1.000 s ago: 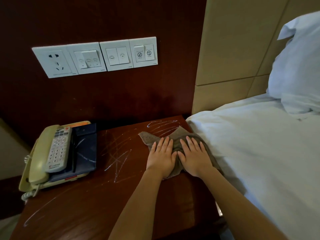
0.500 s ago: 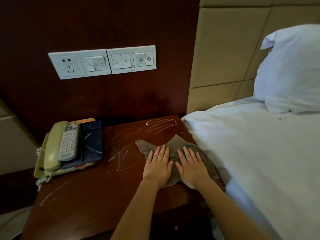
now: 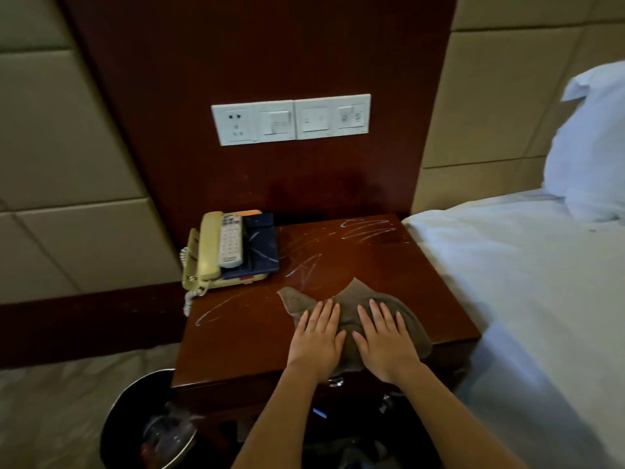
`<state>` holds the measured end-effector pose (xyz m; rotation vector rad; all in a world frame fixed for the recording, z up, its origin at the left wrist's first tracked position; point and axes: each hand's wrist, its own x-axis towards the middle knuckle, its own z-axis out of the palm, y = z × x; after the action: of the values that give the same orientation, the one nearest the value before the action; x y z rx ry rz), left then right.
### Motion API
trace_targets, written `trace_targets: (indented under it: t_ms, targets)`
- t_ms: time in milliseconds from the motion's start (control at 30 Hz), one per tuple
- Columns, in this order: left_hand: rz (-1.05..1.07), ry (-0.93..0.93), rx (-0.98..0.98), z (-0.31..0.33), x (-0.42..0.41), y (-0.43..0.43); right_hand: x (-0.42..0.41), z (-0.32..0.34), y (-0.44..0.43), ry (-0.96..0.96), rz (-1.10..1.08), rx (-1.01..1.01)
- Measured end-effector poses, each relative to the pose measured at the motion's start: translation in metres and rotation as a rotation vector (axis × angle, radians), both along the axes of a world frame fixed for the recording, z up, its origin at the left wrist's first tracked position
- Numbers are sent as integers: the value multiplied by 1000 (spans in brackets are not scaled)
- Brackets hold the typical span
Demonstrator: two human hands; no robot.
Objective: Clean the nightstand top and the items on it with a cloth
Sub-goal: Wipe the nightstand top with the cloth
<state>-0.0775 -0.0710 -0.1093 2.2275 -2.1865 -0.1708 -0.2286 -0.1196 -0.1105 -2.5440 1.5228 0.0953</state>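
Observation:
A dark red wooden nightstand top (image 3: pixel 236 336) carries white scribble marks across its back and middle. A brown cloth (image 3: pixel 351 299) lies flat on its front right part. My left hand (image 3: pixel 316 336) and my right hand (image 3: pixel 382 340) rest side by side on the cloth, palms down, fingers stretched flat. At the back left stands a beige telephone (image 3: pixel 206 252) with a white remote control (image 3: pixel 231 243) and a dark blue pad (image 3: pixel 262 247) lying on it.
A white bed (image 3: pixel 524 299) with a pillow (image 3: pixel 588 147) touches the nightstand's right side. A switch and socket panel (image 3: pixel 291 119) is on the wall above. A black waste bin (image 3: pixel 145 424) with plastic inside stands at the front left on the floor.
Both hands have drawn the cloth back toward the front edge of the nightstand. The view has pulled back and turned left, now showing the bin and floor.

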Motion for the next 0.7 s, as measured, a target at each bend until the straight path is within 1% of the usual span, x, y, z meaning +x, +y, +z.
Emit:
trace_targets:
  t_ms: [267, 400, 500, 700]
  targets:
    - [253, -4, -17, 3, 120, 58, 135, 1, 30, -45, 218, 22]
    - [370, -6, -24, 1, 163, 72, 189, -1, 38, -58, 296, 19]
    - [429, 17, -25, -1, 179, 75, 212, -1, 42, -60, 333, 4]
    - [477, -54, -22, -1, 169, 57, 211, 0, 35, -89, 377, 25]
